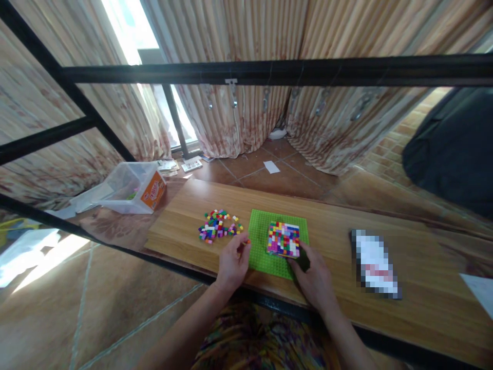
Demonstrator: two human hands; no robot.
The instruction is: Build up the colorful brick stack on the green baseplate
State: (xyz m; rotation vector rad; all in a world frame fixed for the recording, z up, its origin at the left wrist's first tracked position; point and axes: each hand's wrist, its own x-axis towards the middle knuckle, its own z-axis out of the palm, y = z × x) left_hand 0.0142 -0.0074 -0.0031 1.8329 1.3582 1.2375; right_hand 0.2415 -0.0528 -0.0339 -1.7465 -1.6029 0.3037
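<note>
A green studded baseplate (pixel 258 257) lies on the wooden table. Over its right part sits a square block of small multicoloured building bricks (pixel 283 239). My right hand (pixel 316 277) grips this block at its near right corner, thumb on the near side and fingers along the right side. My left hand (pixel 233 262) is closed in a pinch by the baseplate's left edge. Between its fingertips shows a small orange-red building brick (pixel 247 241). Just beyond that hand, loose building bricks (pixel 217 225) of many colours are spread on the table.
On the wooden table (pixel 327 231), a blurred-out phone-shaped object (pixel 375 264) lies to the right, with white paper (pixel 479 290) at the far right edge. A clear plastic bin (pixel 133 190) with an orange label stands at the left. A black metal bar (pixel 246 73) crosses before the curtains.
</note>
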